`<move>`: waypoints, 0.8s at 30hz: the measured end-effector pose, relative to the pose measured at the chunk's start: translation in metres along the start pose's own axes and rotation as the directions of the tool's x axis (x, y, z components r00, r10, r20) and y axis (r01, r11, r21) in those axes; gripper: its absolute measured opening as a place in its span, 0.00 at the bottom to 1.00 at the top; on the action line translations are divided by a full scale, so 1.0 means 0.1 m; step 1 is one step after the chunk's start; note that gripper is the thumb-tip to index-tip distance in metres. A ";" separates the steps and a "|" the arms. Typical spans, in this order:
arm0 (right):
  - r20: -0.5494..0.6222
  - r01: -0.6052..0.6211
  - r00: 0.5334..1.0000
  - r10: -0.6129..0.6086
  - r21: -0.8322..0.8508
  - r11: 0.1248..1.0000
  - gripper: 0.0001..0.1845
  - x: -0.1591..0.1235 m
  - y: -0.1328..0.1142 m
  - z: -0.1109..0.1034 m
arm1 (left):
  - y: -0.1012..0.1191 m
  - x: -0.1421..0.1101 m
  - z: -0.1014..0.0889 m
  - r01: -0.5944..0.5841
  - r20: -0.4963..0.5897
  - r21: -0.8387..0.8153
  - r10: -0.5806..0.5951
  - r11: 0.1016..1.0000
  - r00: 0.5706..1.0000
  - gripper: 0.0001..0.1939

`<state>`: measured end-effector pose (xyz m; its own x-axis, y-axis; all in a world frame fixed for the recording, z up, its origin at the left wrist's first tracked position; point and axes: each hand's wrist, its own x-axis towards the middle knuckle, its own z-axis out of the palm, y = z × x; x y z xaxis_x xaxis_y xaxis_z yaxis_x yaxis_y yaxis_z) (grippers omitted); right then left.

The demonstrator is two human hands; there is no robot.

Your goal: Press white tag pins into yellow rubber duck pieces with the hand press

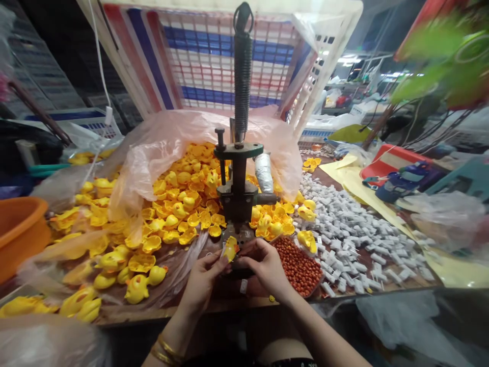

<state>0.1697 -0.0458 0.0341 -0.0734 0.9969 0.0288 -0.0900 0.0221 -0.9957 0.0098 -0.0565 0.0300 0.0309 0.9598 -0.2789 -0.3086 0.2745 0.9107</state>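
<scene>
In front of the metal hand press (pixel 239 196), my left hand (pixel 202 280) pinches a yellow plastic duck part (pixel 230 250) between thumb and fingers. An orange-red bit shows at the duck's right side. My right hand (pixel 269 269) is beside it, its thumb and fingers drawn together; what they hold, if anything, is hidden. Small orange-red pieces (pixel 300 267) lie heaped just right of my right hand. Yellow duck halves and bodies (pixel 183 199) are piled behind and left of my hands. A small white block (pixel 243 286) lies near the table edge below my hands.
Many small white-grey blocks (pixel 347 239) spread over the right of the table. A tilted white crate (pixel 324 66) and pink plastic sheeting (pixel 153 132) stand behind the press. An orange tub (pixel 23 229) is at the left, and a red container (pixel 389 163) at the right.
</scene>
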 end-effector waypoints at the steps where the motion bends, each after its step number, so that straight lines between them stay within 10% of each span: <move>1: 0.000 0.061 0.998 -0.062 -0.112 0.992 0.09 0.04 0.04 0.00 | 0.00 0.04 -0.03 0.004 0.017 0.038 -0.005 0.999 1.000 0.22; 9: -0.083 0.112 0.969 -0.234 -0.695 0.710 0.19 0.42 0.31 -0.15 | 0.05 0.51 -0.04 -0.361 0.133 0.572 0.351 0.736 0.927 0.18; 12: -0.219 0.186 0.896 -0.387 -0.606 0.773 0.06 0.62 0.05 -0.43 | 0.08 0.60 -0.03 -0.432 0.222 0.672 0.392 0.602 0.893 0.16; 16: -0.479 0.278 0.794 -0.375 -0.263 0.924 0.16 1.31 -0.67 -0.64 | 0.12 0.60 -0.01 -0.507 0.322 0.705 0.413 0.496 0.852 0.13; 20: -0.192 0.226 0.954 -0.229 -0.036 0.973 0.25 1.79 -1.39 -0.46 | 0.16 0.57 0.02 -0.540 0.381 0.715 0.400 0.444 0.834 0.09; 24: -0.226 0.530 0.804 -0.551 -0.152 0.835 0.22 1.27 -1.49 -0.34 | 0.15 0.57 0.03 -0.553 0.405 0.723 0.395 0.414 0.825 0.08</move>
<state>0.2071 0.0805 0.1835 0.2147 0.8059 0.5517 0.0369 0.5578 -0.8292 0.0096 0.0021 0.0290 0.2887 0.9234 0.2529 0.5422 -0.3754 0.7517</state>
